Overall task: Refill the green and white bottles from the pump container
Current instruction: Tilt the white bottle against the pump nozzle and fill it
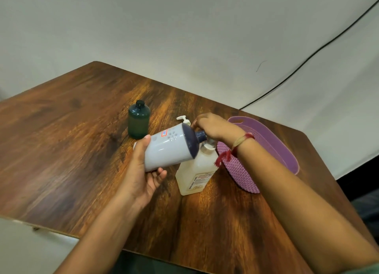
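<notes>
Two bare forearms reach in from six o'clock, and the left hand (143,171) has its fingers and thumb wrapped round the base of the white bottle (168,148). It holds the bottle lifted off the worktop (71,140) and tipped almost flat, so that the dark neck points toward three o'clock, probably to bring the mouth up to the dispenser. The right hand (215,128), with a red thread (235,146) tied at the wrist, arches over that neck with its fingers bent downward. Whether they pinch the bottle's top or press the pump head cannot be told, since the palm hides the contact. Directly beneath stands the pump container (196,171), upright on the worktop, with its white spout (183,118) poking out toward ten o'clock behind the white bottle's shoulder (not visibly lined up with the mouth, so I judge filling has not properly begun). At about ten o'clock from the hands the green bottle (138,120) stands upright and uncapped, well apart, seemingly waiting its turn. At three o'clock, just beside the pump container, sits a purple woven basket (287,150). A black cable (307,58) runs down the pale backdrop at one o'clock.
</notes>
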